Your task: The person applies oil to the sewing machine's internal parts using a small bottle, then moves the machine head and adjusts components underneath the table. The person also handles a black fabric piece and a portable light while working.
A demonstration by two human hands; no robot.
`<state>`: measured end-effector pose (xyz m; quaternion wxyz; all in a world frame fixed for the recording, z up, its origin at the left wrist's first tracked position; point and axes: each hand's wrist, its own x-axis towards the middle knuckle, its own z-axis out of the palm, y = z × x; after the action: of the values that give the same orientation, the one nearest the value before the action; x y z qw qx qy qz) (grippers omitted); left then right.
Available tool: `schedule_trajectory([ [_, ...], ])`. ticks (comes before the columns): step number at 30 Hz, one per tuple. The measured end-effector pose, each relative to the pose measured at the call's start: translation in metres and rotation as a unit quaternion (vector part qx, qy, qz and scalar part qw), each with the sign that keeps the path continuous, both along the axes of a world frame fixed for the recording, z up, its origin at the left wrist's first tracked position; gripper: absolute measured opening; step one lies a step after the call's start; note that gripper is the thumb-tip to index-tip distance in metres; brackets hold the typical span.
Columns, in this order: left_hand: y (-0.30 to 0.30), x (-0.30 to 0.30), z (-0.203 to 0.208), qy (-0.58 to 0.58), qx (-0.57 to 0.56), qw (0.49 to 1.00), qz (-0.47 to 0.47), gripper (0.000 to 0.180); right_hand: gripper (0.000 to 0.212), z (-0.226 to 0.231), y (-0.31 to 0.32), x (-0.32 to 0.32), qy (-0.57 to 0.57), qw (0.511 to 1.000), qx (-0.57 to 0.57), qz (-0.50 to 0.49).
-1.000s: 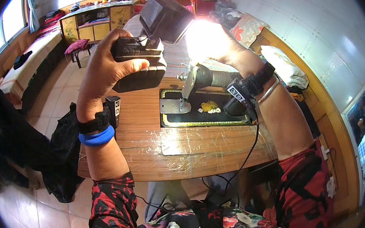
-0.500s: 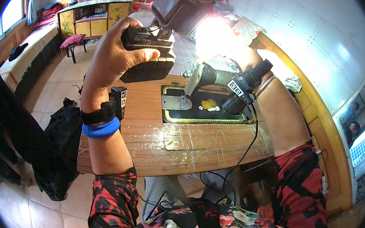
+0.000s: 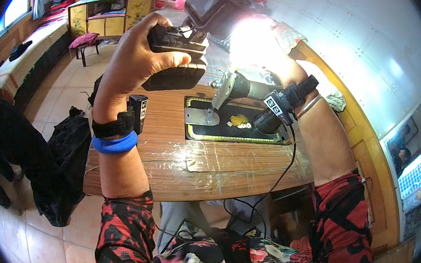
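My left hand [image 3: 136, 57] is closed round the black, ribbed block-like base of a work lamp [image 3: 179, 78], thumb across its near side. The lamp's dark boxy head [image 3: 206, 4] rises from that base, and a lit lamp's white glare [image 3: 253, 42] fills the space right of it. My right hand [image 3: 291, 71] reaches into this glare; its fingers are washed out, so their grip cannot be seen. Below both hands, a sewing machine [image 3: 239, 88] stands on its black, gold-edged bed [image 3: 216, 135], set in a wooden table [image 3: 167, 156].
A black cable [image 3: 287, 167] hangs from my right wrist across the table's front edge. Dark cloth [image 3: 65, 162] drapes at the left. Further off stand a stool with a red cushion [image 3: 84, 40], a bed [image 3: 33, 60] and a yellow cabinet [image 3: 102, 26]. A wooden panel [image 3: 362, 136] flanks the table's right.
The lamp in my left hand has shifted slightly right and up against the table. My right hand stays in the glare, and the whole view has moved a little.
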<state>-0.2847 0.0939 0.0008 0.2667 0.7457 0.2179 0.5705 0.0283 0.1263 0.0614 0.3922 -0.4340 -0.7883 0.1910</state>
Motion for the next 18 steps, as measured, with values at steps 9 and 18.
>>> schedule_trajectory([
  [9, 0.002, 0.002, -0.002, 0.015, 0.011, 0.999, 0.033, 0.056, 0.025, 0.001, -0.004, 0.002, 0.02, 1.0, 0.001, -0.004],
  [18, 0.005, 0.003, -0.003, 0.026, 0.035, 0.998, 0.039, 0.057, 0.027, 0.0, -0.022, 0.004, 0.038, 0.999, -0.005, -0.014],
])
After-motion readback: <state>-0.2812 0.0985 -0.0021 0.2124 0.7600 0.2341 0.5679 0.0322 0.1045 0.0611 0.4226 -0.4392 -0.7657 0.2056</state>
